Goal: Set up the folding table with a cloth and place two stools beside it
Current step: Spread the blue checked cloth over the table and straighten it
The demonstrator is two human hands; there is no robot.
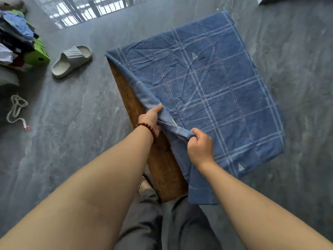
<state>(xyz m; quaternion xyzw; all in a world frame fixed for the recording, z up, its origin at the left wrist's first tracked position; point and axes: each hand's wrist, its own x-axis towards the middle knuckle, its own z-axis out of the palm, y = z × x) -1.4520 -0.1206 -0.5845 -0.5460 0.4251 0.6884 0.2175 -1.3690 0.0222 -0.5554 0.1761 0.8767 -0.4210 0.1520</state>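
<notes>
A blue checked cloth (207, 91) lies spread over a low wooden folding table (162, 165), covering most of its top. A brown strip of the table shows bare along the left edge. My left hand (151, 118), with a red bead bracelet on the wrist, grips a bunched fold of the cloth at that left edge. My right hand (199, 145) grips the same fold a little nearer to me. The cloth's near corner hangs over the table's front edge. No stools are in view.
A grey slide sandal (72, 60) lies on the dark stone floor to the left. Farther left sit a pile of clothes (16, 38) on a green box (40, 55) and a white cord (16, 109). A window's reflection shows at the top.
</notes>
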